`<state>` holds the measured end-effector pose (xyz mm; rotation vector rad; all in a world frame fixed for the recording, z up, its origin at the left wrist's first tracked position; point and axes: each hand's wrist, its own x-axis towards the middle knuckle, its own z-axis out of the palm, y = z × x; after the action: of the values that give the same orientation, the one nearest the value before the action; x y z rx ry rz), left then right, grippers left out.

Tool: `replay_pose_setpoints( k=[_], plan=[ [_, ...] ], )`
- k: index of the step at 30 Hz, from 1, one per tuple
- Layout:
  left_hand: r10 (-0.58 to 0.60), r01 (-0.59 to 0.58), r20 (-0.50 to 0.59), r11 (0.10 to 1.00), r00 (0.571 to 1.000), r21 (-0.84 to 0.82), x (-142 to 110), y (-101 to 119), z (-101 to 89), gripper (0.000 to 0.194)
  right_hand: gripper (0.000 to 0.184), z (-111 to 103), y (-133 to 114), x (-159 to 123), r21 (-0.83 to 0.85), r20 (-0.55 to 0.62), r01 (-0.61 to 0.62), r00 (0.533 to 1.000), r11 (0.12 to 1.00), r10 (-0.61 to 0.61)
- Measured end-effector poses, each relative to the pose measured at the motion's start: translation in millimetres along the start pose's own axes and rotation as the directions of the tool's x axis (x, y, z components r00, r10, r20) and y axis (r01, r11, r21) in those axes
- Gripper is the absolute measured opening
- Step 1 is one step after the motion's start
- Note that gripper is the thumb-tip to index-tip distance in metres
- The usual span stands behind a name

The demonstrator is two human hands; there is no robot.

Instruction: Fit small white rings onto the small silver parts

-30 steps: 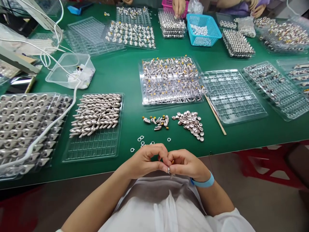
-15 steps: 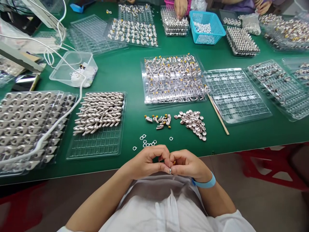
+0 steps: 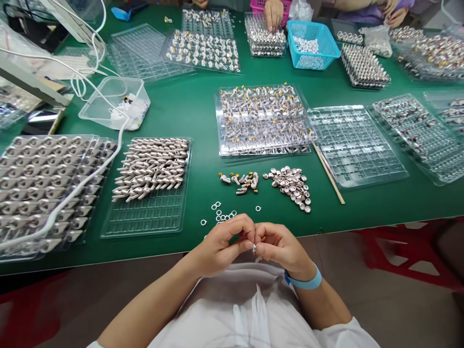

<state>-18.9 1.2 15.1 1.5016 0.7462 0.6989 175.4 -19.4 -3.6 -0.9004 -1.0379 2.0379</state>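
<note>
My left hand (image 3: 223,244) and my right hand (image 3: 281,249) meet fingertip to fingertip just below the near edge of the green table (image 3: 188,111). Both are closed in a pinch on one small silvery part with a yellow tip (image 3: 255,247). Just beyond my hands lie a few white rings (image 3: 221,214), a small cluster of white and yellow parts (image 3: 241,181) and a pile of round silvery caps (image 3: 292,186). My right wrist wears a blue band (image 3: 304,281).
Clear trays hold parts: a stacked one (image 3: 263,121) ahead, an empty one (image 3: 353,145) to its right, a half-filled one (image 3: 150,179) at left. A thin stick (image 3: 328,174) lies by the caps. A white cable (image 3: 87,174) crosses the left trays. Other people's hands (image 3: 273,12) work near a blue basket (image 3: 311,43).
My hands stay joined on the small part, with only slight finger shifts. The view has drifted a little, nothing on the table has moved.
</note>
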Motion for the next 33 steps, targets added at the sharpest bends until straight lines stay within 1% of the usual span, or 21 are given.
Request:
replay_pose_setpoints(
  k=[5,7,11,15,18,21,24,27,31,33],
  plan=[
    [0.028,-0.029,-0.043,0.999,0.999,-0.022,-0.2,0.9,2.3,0.017,0.028,4.1,1.4,1.7,-0.077,-0.032,0.128,0.991,0.989,-0.131],
    [0.026,-0.027,-0.049,0.999,0.998,-0.033,-0.7,-0.1,2.3,0.016,0.026,3.5,2.0,1.6,-0.079,-0.020,0.145,0.989,0.986,-0.147],
    [0.009,-0.009,-0.015,0.999,1.000,-0.048,-1.7,-2.2,1.0,0.016,0.020,-0.2,-0.1,0.3,-0.045,0.040,0.102,0.994,0.994,-0.100],
    [0.001,0.000,0.024,0.999,1.000,-0.038,-2.8,-2.2,0.4,0.015,0.019,-2.3,-5.8,0.1,-0.069,0.066,0.052,0.997,0.996,-0.047],
    [0.018,-0.018,0.042,1.000,0.999,-0.007,-4.0,-1.7,0.6,0.013,0.020,-1.7,-8.0,0.8,-0.080,0.067,0.035,0.997,0.996,-0.029],
    [0.065,-0.066,0.039,0.997,0.997,0.030,-5.1,-1.4,1.5,0.011,0.020,-0.8,-6.1,1.2,-0.100,0.063,0.040,0.997,0.994,-0.034],
    [0.129,-0.128,-0.001,0.990,0.992,0.064,-6.1,-1.9,3.3,0.011,0.017,0.0,-2.3,1.0,-0.133,0.048,0.079,0.996,0.988,-0.073],
    [0.155,-0.153,-0.033,0.986,0.987,0.062,-7.0,-4.2,5.1,0.011,0.013,0.8,-1.3,0.7,-0.179,0.040,0.134,0.991,0.975,-0.129],
    [0.133,-0.133,-0.076,0.991,0.988,0.002,-8.0,-8.5,6.2,0.010,0.009,2.4,-3.6,0.3,-0.248,0.035,0.212,0.977,0.945,-0.210],
    [0.107,-0.111,-0.097,0.993,0.990,-0.029,-8.6,-10.2,6.1,0.010,0.007,3.5,-2.5,-0.5,-0.289,0.003,0.253,0.965,0.923,-0.263]
  ],
)
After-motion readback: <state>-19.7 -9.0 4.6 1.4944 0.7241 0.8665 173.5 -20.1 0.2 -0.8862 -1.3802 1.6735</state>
